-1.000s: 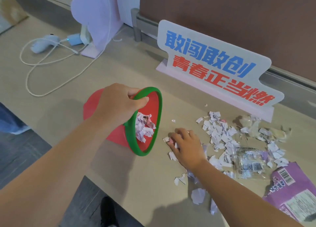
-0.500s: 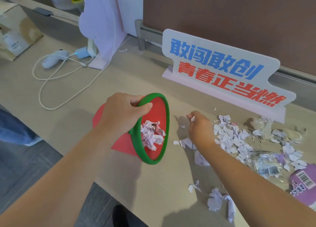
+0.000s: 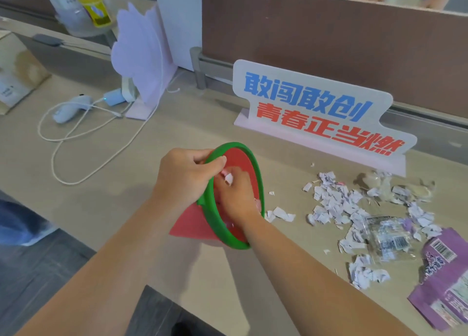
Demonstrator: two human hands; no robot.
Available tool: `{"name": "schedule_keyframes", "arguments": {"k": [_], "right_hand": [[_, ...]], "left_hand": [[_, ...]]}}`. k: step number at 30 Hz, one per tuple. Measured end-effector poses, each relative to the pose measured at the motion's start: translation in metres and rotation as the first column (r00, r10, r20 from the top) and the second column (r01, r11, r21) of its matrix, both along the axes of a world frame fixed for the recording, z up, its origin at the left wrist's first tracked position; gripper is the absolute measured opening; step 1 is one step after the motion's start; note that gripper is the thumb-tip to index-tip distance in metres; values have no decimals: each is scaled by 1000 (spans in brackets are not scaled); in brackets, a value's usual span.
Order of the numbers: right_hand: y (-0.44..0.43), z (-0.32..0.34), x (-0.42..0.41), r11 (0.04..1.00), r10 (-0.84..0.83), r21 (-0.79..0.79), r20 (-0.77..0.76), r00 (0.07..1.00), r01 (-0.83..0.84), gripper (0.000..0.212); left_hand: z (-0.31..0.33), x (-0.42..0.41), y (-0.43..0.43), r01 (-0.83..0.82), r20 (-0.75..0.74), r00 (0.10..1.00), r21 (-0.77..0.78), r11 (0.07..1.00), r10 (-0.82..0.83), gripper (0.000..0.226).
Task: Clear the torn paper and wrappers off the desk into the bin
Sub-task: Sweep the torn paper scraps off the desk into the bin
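Desk clutter — sign, cable — flanks the tilted bin.

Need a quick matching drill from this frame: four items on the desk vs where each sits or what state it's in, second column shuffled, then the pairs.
Items:
1. bin
2. purple wrapper
3. clear wrapper
4. torn paper pile

Places or states:
A. flat at the desk's far right edge of view
B. tipped on its side, rim gripped by the left hand
C. scattered in front of the slogan sign
D. lying among scraps, between the pile and the purple wrapper

Pairs: 1-B, 2-A, 3-D, 4-C
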State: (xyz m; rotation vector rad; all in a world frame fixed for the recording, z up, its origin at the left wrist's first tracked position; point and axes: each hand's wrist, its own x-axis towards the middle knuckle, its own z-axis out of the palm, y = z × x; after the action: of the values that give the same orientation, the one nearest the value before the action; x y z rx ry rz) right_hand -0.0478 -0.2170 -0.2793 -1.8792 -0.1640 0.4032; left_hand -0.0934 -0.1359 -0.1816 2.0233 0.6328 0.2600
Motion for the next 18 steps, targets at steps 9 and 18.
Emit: {"name": "schedule_keyframes", "arguments": {"k": [9, 18], "right_hand": [[-14, 28, -5, 840, 484, -356, 151, 862, -409, 55], [-12, 23, -12, 931, 78, -362, 294, 952, 35, 41]], "left_hand": [[-7, 2, 19, 120, -20, 993, 95, 988, -119, 12], [-5, 5, 32, 197, 0, 980, 111, 974, -198, 12]]}}
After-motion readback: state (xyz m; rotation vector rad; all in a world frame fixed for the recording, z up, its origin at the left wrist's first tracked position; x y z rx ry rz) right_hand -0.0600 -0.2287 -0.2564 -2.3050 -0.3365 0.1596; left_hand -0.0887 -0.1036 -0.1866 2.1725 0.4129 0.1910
